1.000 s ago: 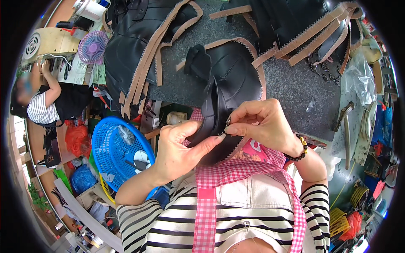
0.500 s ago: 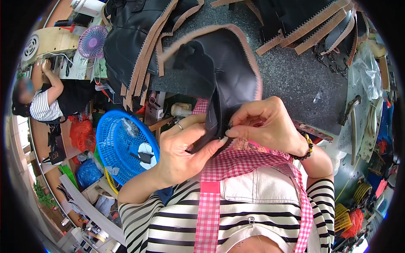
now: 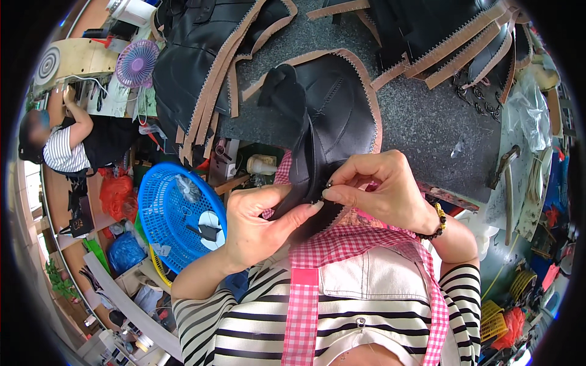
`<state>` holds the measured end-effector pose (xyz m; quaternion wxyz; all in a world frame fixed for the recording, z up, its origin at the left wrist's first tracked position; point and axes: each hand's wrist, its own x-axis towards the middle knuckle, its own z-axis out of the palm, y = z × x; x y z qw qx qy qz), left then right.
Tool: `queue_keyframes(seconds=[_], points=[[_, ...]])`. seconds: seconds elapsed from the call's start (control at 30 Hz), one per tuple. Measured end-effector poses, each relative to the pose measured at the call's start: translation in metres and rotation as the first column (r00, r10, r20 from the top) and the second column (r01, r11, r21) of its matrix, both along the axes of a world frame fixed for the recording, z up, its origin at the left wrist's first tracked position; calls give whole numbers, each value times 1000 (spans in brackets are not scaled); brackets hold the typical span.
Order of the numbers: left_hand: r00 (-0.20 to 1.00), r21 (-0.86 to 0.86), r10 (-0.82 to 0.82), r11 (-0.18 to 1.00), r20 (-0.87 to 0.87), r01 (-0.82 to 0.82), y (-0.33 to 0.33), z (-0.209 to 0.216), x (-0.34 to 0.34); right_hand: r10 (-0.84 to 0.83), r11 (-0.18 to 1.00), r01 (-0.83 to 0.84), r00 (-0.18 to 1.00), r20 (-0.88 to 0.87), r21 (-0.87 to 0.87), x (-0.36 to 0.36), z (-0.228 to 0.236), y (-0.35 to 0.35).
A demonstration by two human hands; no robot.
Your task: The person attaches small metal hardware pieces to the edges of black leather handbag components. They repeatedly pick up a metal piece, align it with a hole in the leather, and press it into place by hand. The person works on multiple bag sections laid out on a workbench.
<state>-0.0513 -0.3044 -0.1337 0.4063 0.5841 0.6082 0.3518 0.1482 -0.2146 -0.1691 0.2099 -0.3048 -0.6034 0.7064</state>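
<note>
A black leather shoe upper (image 3: 348, 116) with a tan zigzag-cut border rises from my lap, its far part over the dark worktable. My left hand (image 3: 259, 229) grips its near part, thumb on the side facing me and fingers behind the leather. Thumb and forefinger of my right hand (image 3: 381, 183) are pinched together at the upper's near edge, close to my left thumb tip. Between them shows a small dark metal piece (image 3: 328, 184); its exact shape is too small to make out.
More black uppers (image 3: 189, 67) lie stacked at the far left, others (image 3: 421, 36) at the far right beside small dark metal fittings (image 3: 479, 100). Left of my arm stands a blue plastic basket (image 3: 162, 213). A hammer (image 3: 508, 177) lies right. Another person (image 3: 67, 143) works at left.
The upper's far end has dropped a little toward me and stands more upright. My left fingers have slid further behind the leather; my right hand stays pinched at the same edge.
</note>
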Motion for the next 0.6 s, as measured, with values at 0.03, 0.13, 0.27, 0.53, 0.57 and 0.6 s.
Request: queue_keyframes(seconds=[0.03, 0.13, 0.27, 0.53, 0.57, 0.6], points=[[1000, -1, 1, 1000, 7, -1, -1, 1, 1, 8, 999, -8, 1000, -4, -48, 1, 2, 0], [999, 58, -42, 997, -27, 43, -1, 1, 1, 3, 1000, -3, 1000, -22, -6, 1, 1, -2], [999, 74, -35, 997, -4, 36, -5, -4, 0, 2, 1000, -2, 999, -34, 2, 0, 0, -4], [1000, 90, 16, 996, -8, -15, -1, 0, 2, -182, 917, 204, 979, -93, 343, -4, -3, -13], [1000, 100, 24, 995, -1, -24, -1, -1, 3, -184, 912, 203, 979, -88, 357, -3, -2, -12], [999, 111, 32, 993, 6, -32, 0, -3, 4, -185, 906, 203, 979, -82, 371, -3, -1, -12]])
